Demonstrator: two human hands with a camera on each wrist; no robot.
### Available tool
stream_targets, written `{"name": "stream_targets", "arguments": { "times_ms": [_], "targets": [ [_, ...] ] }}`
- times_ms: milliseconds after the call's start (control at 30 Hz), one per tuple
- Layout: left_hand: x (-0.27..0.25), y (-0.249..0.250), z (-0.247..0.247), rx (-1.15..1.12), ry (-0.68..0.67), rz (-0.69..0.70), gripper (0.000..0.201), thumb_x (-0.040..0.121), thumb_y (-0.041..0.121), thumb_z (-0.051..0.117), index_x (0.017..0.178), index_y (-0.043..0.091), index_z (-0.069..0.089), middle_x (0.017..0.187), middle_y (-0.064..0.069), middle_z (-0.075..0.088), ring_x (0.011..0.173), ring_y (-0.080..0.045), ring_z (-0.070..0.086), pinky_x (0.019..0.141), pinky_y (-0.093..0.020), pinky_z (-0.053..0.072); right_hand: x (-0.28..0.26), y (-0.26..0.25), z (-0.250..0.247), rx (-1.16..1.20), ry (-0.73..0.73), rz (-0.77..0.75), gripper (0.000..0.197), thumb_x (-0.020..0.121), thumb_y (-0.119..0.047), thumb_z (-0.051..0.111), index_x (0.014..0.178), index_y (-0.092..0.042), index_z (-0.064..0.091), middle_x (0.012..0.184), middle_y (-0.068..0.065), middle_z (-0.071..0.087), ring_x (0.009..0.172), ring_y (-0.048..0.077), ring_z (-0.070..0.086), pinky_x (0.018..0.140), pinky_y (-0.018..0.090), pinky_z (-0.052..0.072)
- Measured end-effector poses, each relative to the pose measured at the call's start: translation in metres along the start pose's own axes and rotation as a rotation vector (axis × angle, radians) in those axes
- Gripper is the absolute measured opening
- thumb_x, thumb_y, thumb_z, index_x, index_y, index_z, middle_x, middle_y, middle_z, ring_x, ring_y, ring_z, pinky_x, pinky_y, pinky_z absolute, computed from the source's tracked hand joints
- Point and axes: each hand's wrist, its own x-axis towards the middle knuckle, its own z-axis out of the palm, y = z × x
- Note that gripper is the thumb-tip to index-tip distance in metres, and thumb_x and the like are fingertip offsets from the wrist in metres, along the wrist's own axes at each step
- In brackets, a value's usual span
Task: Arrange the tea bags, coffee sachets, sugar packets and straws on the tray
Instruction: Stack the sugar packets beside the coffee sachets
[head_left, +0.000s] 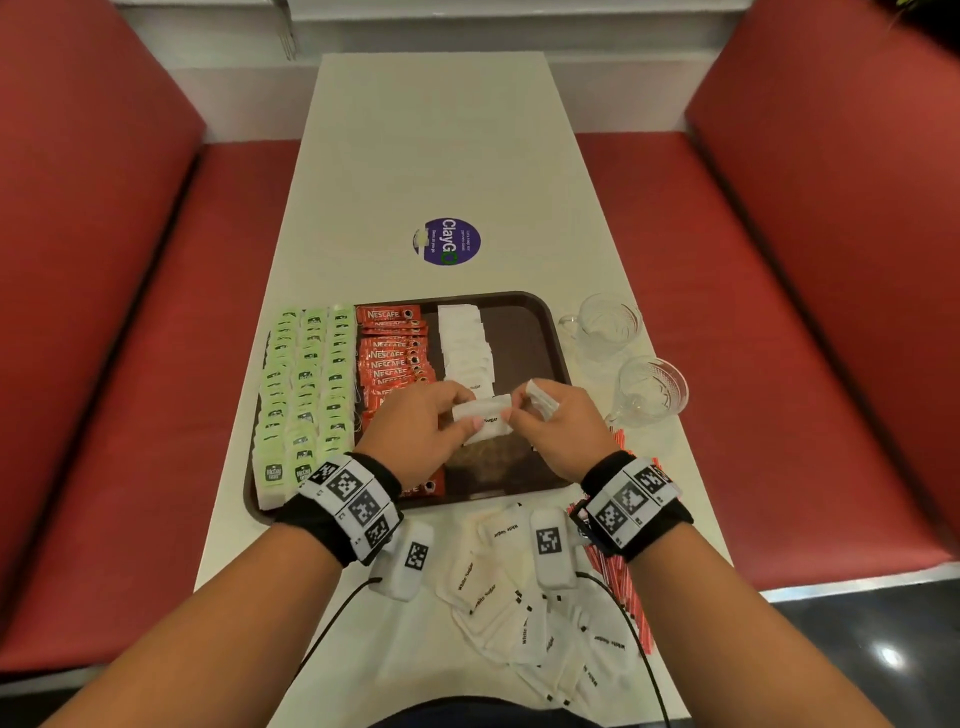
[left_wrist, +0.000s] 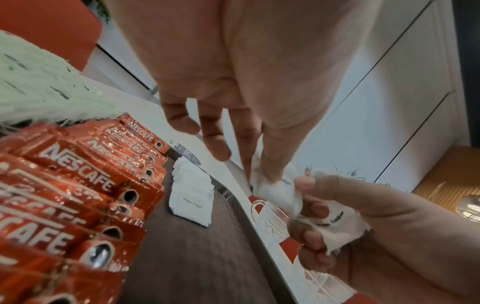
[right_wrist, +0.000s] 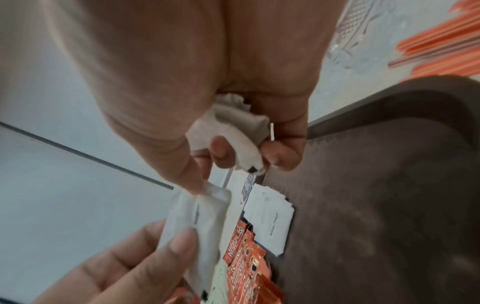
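Note:
A brown tray (head_left: 524, 332) holds rows of green tea bags (head_left: 306, 384), red coffee sachets (head_left: 395, 358) and a column of white sugar packets (head_left: 465, 343). Over the tray's near middle, my left hand (head_left: 457, 410) pinches one white sugar packet (head_left: 483, 415) by its left end. My right hand (head_left: 519, 410) pinches the same packet's right end and keeps more sugar packets (head_left: 543, 397) bunched in its curled fingers. In the right wrist view the bunched packets (right_wrist: 241, 127) sit in the palm and the shared packet (right_wrist: 202, 216) hangs below. Red straws (head_left: 618, 571) lie on the table at the right.
Several loose sugar packets (head_left: 519, 603) are scattered on the white table (head_left: 441, 156) between the tray and me. Two clear glass cups (head_left: 605, 322) (head_left: 652, 389) stand right of the tray. A round purple sticker (head_left: 448, 241) lies beyond it. Red bench seats (head_left: 130, 364) flank the table.

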Motion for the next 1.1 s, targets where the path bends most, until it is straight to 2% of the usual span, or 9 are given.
{"name": "stream_targets", "arguments": {
  "times_ms": [67,167,333,467,600,700,800,933,1100],
  "targets": [
    [0.010,-0.003,0.004,0.106,-0.012,-0.042,0.016,0.091,0.039,0.067,0.102,0.028,0.071,0.080,0.012,0.066,0.074,-0.004,0.060,0.066,-0.025,0.050,0.007,0.000,-0.002,-0.061,-0.038,-0.006,0.012,0.091,-0.020,0.067,0.079,-0.018,0.066,0.068,-0.007,0.059,0.060,0.003,0.051,0.060,0.017,0.041],
    [0.030,-0.010,0.008,0.169,0.005,-0.143,0.015,0.091,0.037,0.069,0.100,0.026,0.073,0.087,0.011,0.067,0.080,-0.007,0.059,0.068,-0.023,0.043,0.023,0.006,-0.002,-0.115,-0.026,0.038,0.009,0.093,-0.017,0.062,0.085,-0.019,0.067,0.074,-0.009,0.062,0.064,0.002,0.054,0.066,0.020,0.041],
    [0.067,-0.019,0.011,0.314,-0.075,-0.275,0.023,0.086,0.038,0.074,0.102,0.022,0.072,0.101,0.004,0.067,0.090,-0.016,0.061,0.082,-0.033,0.052,0.050,0.012,-0.003,-0.331,-0.101,0.143,0.029,0.096,-0.018,0.057,0.124,-0.011,0.064,0.125,0.007,0.065,0.116,0.024,0.058,0.099,0.030,0.043],
    [0.085,-0.021,0.013,0.359,-0.075,-0.333,0.030,0.081,0.040,0.078,0.101,0.023,0.064,0.101,0.001,0.066,0.091,-0.019,0.060,0.077,-0.032,0.049,0.063,0.015,0.003,-0.427,-0.217,0.190,0.022,0.096,-0.016,0.055,0.114,-0.007,0.064,0.116,0.012,0.065,0.114,0.033,0.060,0.091,0.032,0.046],
    [0.086,-0.021,0.019,0.444,-0.028,-0.342,0.040,0.081,0.046,0.076,0.102,0.019,0.056,0.096,-0.002,0.064,0.088,-0.023,0.061,0.076,-0.038,0.053,0.070,0.014,0.006,-0.456,-0.278,0.232,0.044,0.098,-0.019,0.055,0.140,-0.008,0.053,0.139,0.012,0.057,0.127,0.029,0.053,0.104,0.031,0.040],
    [0.082,-0.023,0.023,0.489,0.036,-0.299,0.043,0.077,0.052,0.077,0.099,0.022,0.054,0.096,-0.001,0.061,0.089,-0.023,0.060,0.077,-0.039,0.054,0.073,0.012,0.007,-0.448,-0.280,0.224,0.044,0.099,-0.017,0.055,0.141,-0.005,0.051,0.141,0.014,0.055,0.128,0.030,0.052,0.105,0.030,0.038],
    [0.080,-0.023,0.028,0.653,-0.033,-0.252,0.048,0.073,0.060,0.076,0.102,0.024,0.062,0.107,-0.001,0.057,0.102,-0.023,0.054,0.085,-0.041,0.052,0.074,0.011,0.007,-0.439,-0.282,0.209,0.041,0.099,-0.015,0.055,0.139,-0.005,0.053,0.138,0.014,0.057,0.126,0.029,0.054,0.104,0.031,0.039],
    [0.084,-0.022,0.031,0.749,-0.077,-0.235,0.045,0.079,0.060,0.070,0.108,0.026,0.067,0.111,-0.001,0.058,0.107,-0.023,0.051,0.089,-0.039,0.049,0.079,0.013,0.012,-0.412,-0.314,0.173,0.025,0.095,-0.015,0.057,0.119,-0.015,0.065,0.115,0.005,0.069,0.107,0.025,0.064,0.092,0.033,0.049],
    [0.087,-0.021,0.029,0.721,-0.074,-0.214,0.043,0.082,0.062,0.067,0.106,0.026,0.069,0.108,0.000,0.060,0.107,-0.022,0.051,0.090,-0.039,0.049,0.084,0.017,0.017,-0.437,-0.338,0.161,0.027,0.094,-0.019,0.058,0.120,-0.018,0.065,0.111,0.002,0.070,0.099,0.020,0.066,0.090,0.037,0.053]
  ]
}}
